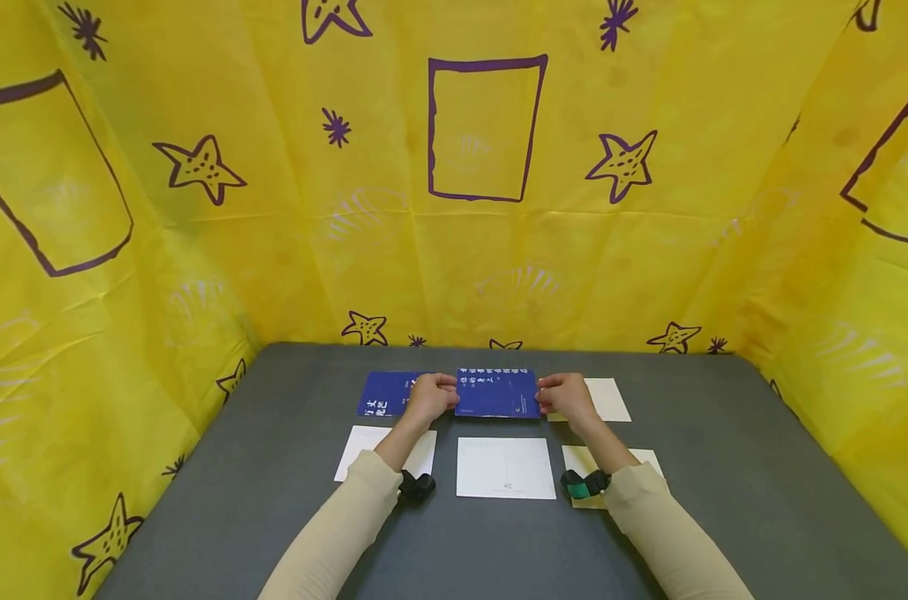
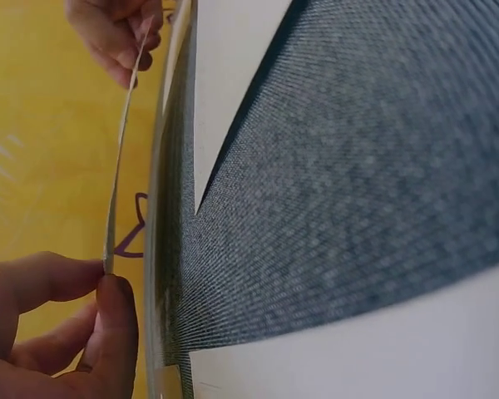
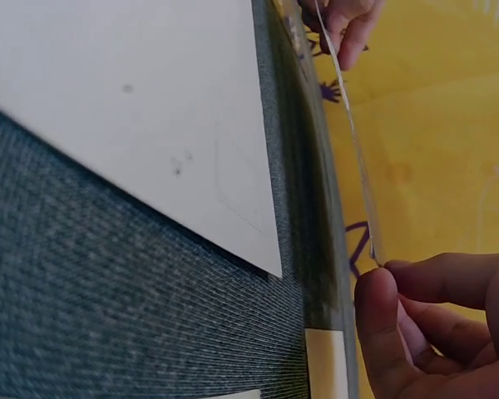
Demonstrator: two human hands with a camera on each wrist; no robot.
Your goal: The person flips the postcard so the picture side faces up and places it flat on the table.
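left hand [image 1: 434,397] and right hand [image 1: 568,395] pinch a raised blue card [image 1: 496,396]; one flat blue card [image 1: 383,393] seems finished, four white cards [image 1: 504,468] probably remain.

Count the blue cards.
2. The held card is pinched by the left hand and right hand; the left card lies on the table, partly behind the left hand. Any under others would be hidden.
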